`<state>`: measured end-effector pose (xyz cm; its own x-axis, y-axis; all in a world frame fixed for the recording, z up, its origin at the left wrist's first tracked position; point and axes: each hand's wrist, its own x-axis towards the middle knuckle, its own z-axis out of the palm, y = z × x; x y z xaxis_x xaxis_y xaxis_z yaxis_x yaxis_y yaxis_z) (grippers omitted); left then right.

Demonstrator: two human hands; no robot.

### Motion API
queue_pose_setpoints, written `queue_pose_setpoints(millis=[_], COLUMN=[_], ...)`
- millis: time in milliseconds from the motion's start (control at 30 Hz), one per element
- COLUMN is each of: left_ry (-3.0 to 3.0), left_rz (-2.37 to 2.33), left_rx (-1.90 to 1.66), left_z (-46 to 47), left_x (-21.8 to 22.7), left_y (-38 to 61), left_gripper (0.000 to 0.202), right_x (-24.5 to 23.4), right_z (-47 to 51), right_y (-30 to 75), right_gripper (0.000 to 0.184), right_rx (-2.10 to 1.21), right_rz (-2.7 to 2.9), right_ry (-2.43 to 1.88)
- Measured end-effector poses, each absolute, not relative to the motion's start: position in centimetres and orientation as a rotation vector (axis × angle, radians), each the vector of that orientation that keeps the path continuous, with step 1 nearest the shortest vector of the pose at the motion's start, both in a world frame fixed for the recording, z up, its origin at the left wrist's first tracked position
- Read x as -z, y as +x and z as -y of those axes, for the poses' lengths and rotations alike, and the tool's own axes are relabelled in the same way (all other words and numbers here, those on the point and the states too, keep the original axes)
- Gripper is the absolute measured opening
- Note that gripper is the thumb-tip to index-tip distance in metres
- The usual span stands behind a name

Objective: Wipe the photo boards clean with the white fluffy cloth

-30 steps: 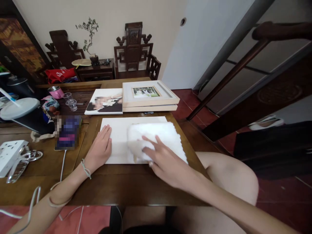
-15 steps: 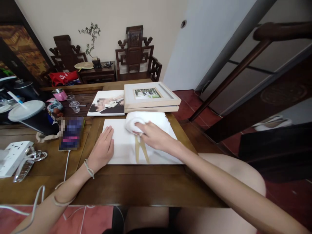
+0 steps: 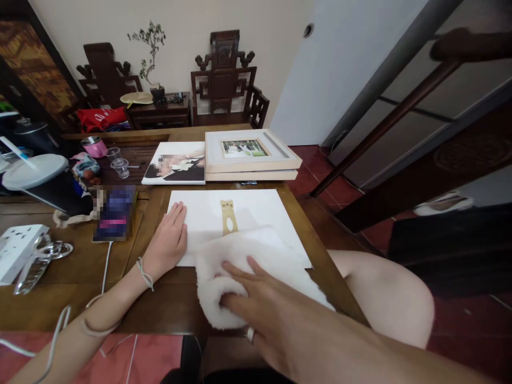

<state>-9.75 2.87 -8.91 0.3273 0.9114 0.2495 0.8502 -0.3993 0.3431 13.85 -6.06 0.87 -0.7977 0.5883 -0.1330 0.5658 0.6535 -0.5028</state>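
A white board lies flat near the table's front edge, with a tan stand leg along its middle. The leg's lower part is covered by a fluffy white cloth. My right hand, wearing a ring, grips a bunched fold of this cloth over the board's near edge. Part of the cloth hangs past that edge onto the wood. My left hand rests flat on the board's left side, fingers stretched out.
Behind the board are a photo print and stacked frames. To the left are a phone on a cable, a lidded cup, a power strip and a clear hair claw. A wooden table holds them.
My right hand has drawn the cloth from the board's far part toward me, over its near edge. The top of the tan leg now shows. My left hand stays on the board.
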Motion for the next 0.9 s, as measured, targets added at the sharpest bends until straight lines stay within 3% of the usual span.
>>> queue_pose_setpoints(millis=[100,333,467,567,767,900], left_ry=[2.415,2.408,2.390,2.394,2.372,2.362], left_rz=[-1.625,-1.579,-1.568,-1.537,-1.576,-1.600], left_rx=[-0.621,-0.638,-0.663,-0.620,-0.621,-0.618], left_z=[-2.8,-2.9,-3.0,-3.0,-3.0,-2.9], left_x=[8.8,8.6,9.1,9.1,8.9,8.7], left_y=[-9.7,-9.8,-10.2,-10.4,-10.2,-9.9], left_gripper=[0.051,0.050,0.053,0.055,0.050,0.051], right_x=[-1.7,1.7,4.5,4.7,0.5,-1.2], right_z=[3.2,-5.6,-4.6,-1.2,4.0,2.1], right_y=[13.3,8.6,7.6,8.6,12.0,12.9], right_gripper=[0.026,0.034,0.043,0.036,0.024,0.025], right_rx=[-0.838,-0.300,-0.124,-0.019,-0.473,-0.638], right_rz=[2.809,2.755,2.773,2.853,2.928,2.934], right_ry=[-1.069,-1.310,-1.262,-1.075,-0.779,-0.960])
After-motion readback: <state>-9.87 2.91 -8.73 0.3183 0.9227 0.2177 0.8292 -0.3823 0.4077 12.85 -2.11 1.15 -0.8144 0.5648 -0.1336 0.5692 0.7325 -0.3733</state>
